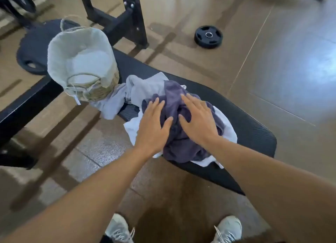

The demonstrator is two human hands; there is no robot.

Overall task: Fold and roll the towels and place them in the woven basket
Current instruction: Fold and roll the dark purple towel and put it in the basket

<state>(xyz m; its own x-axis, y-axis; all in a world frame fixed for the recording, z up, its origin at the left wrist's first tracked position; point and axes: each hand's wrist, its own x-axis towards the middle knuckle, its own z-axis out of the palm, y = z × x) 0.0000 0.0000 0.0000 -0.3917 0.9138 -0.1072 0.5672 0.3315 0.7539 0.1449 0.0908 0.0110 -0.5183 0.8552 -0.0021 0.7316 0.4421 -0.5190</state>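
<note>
A crumpled dark purple towel [181, 144] lies on top of a white towel [133, 129] on the black padded bench [251, 132]. A light grey towel [143, 87] is bunched behind them, one end draped off the bench's left side. My left hand [153, 123] rests flat, fingers apart, on the purple towel's left edge. My right hand [197, 118] lies flat on its top, fingers spread. Neither hand grips any cloth. The woven basket [91, 92] with a pale fabric liner stands at the bench's far left end; its inside shows only the liner.
A small black weight plate [208, 36] lies on the floor at the back right. A black metal rack frame [116, 22] and a large dark plate [34, 42] stand behind the basket. My two shoes [119, 228] are at the bottom edge.
</note>
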